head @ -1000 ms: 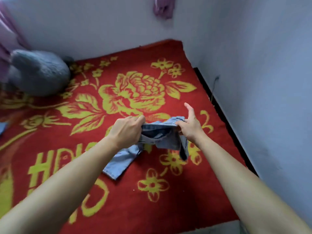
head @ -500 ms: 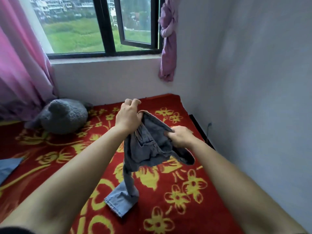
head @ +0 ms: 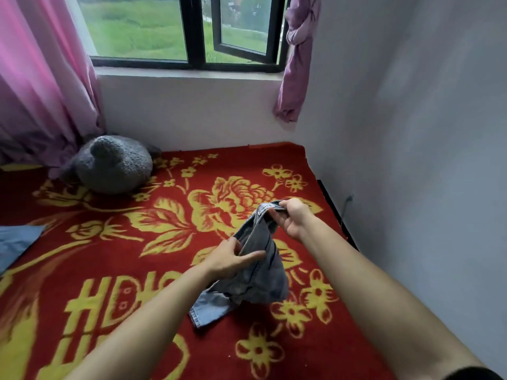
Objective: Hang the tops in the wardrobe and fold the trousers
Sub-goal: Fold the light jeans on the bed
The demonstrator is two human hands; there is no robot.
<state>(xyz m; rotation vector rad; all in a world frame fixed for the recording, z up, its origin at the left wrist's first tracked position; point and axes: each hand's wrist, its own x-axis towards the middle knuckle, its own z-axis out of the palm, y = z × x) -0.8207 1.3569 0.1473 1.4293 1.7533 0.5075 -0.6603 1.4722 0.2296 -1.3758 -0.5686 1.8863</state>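
A red blanket (head: 115, 270) with yellow flowers and large yellow letters covers the whole surface below the camera, running from the near edge back to the wall under the window. At the far left edge a piece of blue cloth (head: 16, 242) lies flat on it. Farther back a grey plush toy (head: 112, 164) sits on the blanket against the foot of a pink curtain (head: 41, 78). Along the right side a dark strip (head: 338, 215) edges the blanket beside the white side wall (head: 425, 133). Beyond is a black-framed window (head: 196, 31), one pane swung open, and a purple curtain (head: 297, 64) tied in a knot hangs at its right.

A pair of blue jeans (head: 260, 278) is held up above the right part of the blanket, between the two hands. One leg hem trails down and rests on the blanket just under the left forearm. The left hand (head: 227, 261), nearer and lower, pinches the bunched middle of the denim, thumb laid across the front and fingers behind. The right hand (head: 292, 219), farther and higher, has its fingers curled around the waistband, where a small label shows. The fabric hangs crumpled from there.
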